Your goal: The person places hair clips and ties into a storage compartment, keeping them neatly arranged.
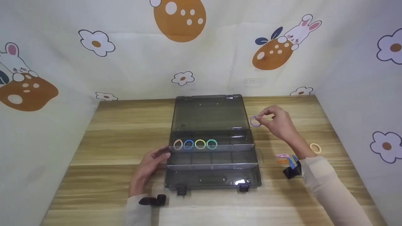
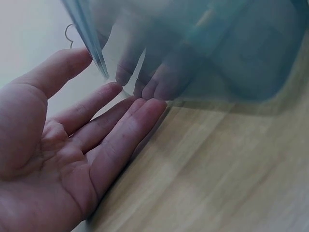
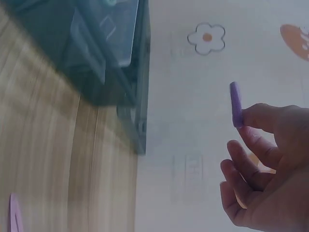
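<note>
In my right hand, thumb and forefinger pinch a purple hair tie, held up beside the right edge of the raised lid. My left hand touches the left side of a dark, see-through compartment box, its fingers nearly straight against the wall and the thumb at the rim. The box lies with its lid tipped back. Along its back row stand a beige hair tie, a blue hair tie, a yellow hair tie and a green hair tie.
Right of the box, near my right wrist, lie a pink hair clip, an orange hair clip and blue hair clips. Farther right is a pale yellow hair tie. Printed cloth hangs behind the wooden table.
</note>
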`<action>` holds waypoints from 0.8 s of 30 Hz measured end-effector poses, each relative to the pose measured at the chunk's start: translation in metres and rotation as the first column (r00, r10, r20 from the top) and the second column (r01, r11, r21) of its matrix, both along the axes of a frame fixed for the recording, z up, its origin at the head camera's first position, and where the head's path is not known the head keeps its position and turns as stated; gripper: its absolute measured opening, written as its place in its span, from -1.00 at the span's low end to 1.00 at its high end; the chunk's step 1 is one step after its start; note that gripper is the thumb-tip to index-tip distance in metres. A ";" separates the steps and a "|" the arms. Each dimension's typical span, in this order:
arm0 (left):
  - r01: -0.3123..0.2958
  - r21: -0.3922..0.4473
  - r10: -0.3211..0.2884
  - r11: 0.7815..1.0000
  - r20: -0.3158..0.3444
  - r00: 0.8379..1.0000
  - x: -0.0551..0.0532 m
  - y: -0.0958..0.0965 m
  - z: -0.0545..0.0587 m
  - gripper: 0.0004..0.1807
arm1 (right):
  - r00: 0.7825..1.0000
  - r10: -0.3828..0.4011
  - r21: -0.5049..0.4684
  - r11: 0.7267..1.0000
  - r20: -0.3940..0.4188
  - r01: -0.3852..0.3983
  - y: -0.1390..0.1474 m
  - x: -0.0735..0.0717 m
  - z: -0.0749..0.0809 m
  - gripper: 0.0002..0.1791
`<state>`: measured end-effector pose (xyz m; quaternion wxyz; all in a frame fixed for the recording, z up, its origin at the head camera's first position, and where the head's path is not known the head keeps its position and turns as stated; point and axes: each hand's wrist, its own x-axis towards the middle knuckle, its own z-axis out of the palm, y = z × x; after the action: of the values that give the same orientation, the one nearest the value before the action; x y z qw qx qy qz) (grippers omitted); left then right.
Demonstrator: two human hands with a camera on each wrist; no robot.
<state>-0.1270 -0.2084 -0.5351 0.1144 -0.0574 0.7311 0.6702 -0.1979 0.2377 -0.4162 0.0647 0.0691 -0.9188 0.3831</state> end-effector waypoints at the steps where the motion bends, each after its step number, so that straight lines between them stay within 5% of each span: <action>1: 0.004 0.006 -0.004 1.000 0.004 1.000 0.000 0.000 0.000 -0.43 | 1.000 0.011 -0.005 1.000 -0.005 -0.011 -0.005 0.000 -0.001 -0.85; 7: 0.037 0.067 -0.041 0.997 0.058 0.997 0.000 -0.002 0.000 -0.38 | 0.997 0.076 -0.028 0.997 -0.009 -0.077 -0.036 -0.001 -0.008 -0.90; 13: 0.011 0.007 -0.011 1.000 0.024 1.000 -0.002 -0.001 0.001 -0.41 | 0.993 0.115 -0.075 0.991 0.039 -0.111 -0.059 0.000 -0.017 -0.89; 24: 0.004 0.028 -0.005 1.000 0.016 1.000 -0.001 0.000 -0.001 -0.43 | 0.984 0.155 -0.093 0.985 0.085 -0.147 -0.083 -0.008 -0.035 -0.87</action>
<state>-0.1283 -0.2085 -0.5366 0.1227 -0.0596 0.7207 0.6797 -0.2059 0.1551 -0.4508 -0.0041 0.1181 -0.8955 0.4290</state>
